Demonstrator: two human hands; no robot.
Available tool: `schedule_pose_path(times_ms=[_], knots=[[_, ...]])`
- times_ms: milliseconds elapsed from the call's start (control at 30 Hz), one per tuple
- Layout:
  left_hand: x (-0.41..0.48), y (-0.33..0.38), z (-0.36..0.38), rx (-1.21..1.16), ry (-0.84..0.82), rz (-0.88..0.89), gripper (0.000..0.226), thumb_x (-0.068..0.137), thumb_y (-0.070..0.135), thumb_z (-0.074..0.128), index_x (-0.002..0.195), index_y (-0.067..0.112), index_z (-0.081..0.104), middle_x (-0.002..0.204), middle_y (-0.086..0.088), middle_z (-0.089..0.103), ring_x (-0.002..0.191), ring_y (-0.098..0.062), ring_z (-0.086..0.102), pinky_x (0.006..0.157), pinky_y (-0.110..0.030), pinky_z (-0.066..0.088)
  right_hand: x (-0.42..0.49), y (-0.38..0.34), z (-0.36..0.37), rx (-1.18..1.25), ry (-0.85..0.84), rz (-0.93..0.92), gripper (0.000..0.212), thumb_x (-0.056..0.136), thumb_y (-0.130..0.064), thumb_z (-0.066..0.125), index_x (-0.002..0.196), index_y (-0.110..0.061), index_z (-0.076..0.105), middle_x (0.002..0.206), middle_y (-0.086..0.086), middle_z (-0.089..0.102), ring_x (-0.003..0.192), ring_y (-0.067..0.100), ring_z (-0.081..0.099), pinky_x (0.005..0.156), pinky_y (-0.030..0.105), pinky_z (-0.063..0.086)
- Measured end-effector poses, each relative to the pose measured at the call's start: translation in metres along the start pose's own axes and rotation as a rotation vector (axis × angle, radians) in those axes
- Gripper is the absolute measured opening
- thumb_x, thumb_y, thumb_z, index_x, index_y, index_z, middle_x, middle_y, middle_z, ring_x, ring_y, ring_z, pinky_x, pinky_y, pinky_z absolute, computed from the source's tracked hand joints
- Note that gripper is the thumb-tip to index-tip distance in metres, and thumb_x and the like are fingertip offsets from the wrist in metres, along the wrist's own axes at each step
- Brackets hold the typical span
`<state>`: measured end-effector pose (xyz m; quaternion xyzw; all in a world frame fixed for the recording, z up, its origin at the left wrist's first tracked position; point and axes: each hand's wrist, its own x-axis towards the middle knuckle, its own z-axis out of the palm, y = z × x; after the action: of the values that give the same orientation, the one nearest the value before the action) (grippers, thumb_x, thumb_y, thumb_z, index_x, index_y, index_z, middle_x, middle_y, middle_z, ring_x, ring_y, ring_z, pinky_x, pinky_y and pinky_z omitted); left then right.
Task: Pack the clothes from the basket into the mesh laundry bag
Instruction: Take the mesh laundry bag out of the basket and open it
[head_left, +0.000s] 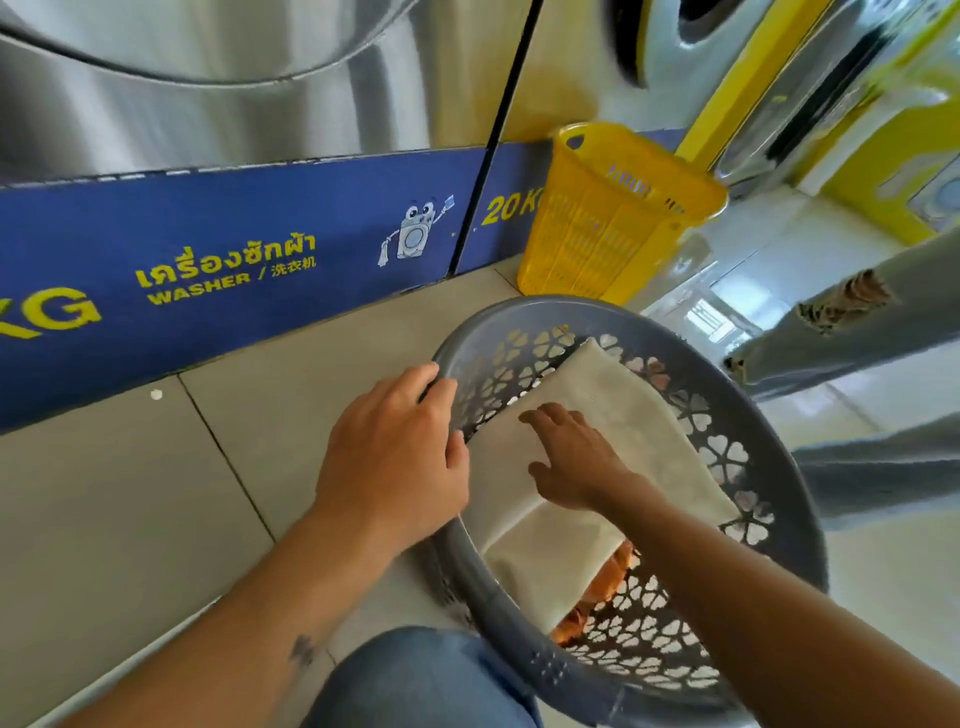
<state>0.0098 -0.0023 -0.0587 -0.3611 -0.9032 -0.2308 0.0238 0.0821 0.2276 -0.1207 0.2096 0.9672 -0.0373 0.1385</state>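
Sitting on pale tiled floor (130, 493): grey basket (597, 305), beside blue-based steel washers (208, 104).

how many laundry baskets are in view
2. The grey basket sits on the floor nearest the camera, holding clothes; the yellow basket stands farther back against the washer's blue panel. None looks hidden.

Grey round laundry basket (802, 540), flower cut-out walls, stood on tiled floor (130, 519). Cream folded cloth (623, 415) lay flat inside, over mostly hidden orange garment (613, 566).
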Motion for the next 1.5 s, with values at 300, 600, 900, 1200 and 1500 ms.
schedule_pose_path(times_ms=[300,600,900,1200,1500], knots=[[-0.049,0.051,-0.014,0.063,-0.033,-0.129,0.048,0.093,0.034,0.047,0.138,0.018,0.049,0.150,-0.001,0.038,0.130,-0.022,0.044,0.098,-0.037,0.042,-0.081,0.057,-0.042,-0.028,0.223,0.315,0.081,0.073,-0.030,0.073,0.142,-0.019,0.033,0.153,0.018,0.027,0.141,0.041,0.030,0.111,0.053,0.038],[-0.066,0.060,-0.012,0.080,-0.265,-0.177,0.058,0.089,0.053,0.047,0.143,0.031,0.043,0.163,0.006,0.007,0.146,-0.021,0.018,0.111,-0.043,0.033,-0.106,0.100,-0.018,0.056,0.145,0.378,0.090,0.076,-0.029,0.079,0.148,-0.016,0.025,0.135,0.017,0.052,0.124,0.038,0.053,0.101,0.050,0.049],[-0.047,0.055,-0.032,-0.014,-0.087,-0.171,0.035,0.092,0.033,0.051,0.125,0.027,0.060,0.130,0.007,0.057,0.115,-0.018,0.055,0.093,-0.035,0.045,-0.090,0.056,-0.047,0.947,0.109,0.201,0.033,0.080,-0.006,0.052,0.099,-0.018,0.077,0.098,0.009,0.075,0.096,0.031,0.070,0.088,0.046,0.059],[-0.046,0.016,-0.062,-0.266,0.046,-0.122,0.032,0.092,0.022,0.051,0.121,0.028,0.063,0.111,0.007,0.068,0.099,-0.015,0.063,0.089,-0.036,0.053,-0.109,-0.064,-0.100,1.059,-0.011,-0.240,0.053,0.086,0.015,0.048,0.102,-0.028,0.075,0.105,0.000,0.074,0.103,0.019,0.066,0.100,0.041,0.051],[-0.061,0.000,-0.057,-0.475,-0.082,-0.091,0.051,0.094,0.010,0.037,0.134,0.039,0.050,0.104,-0.001,0.068,0.093,-0.020,0.067,0.086,-0.038,0.054,-0.136,-0.103,-0.093,0.779,0.040,-0.253,0.053,0.086,0.015,0.041,0.119,-0.009,0.074,0.104,0.005,0.073,0.086,0.013,0.061,0.070,0.014,0.044]])
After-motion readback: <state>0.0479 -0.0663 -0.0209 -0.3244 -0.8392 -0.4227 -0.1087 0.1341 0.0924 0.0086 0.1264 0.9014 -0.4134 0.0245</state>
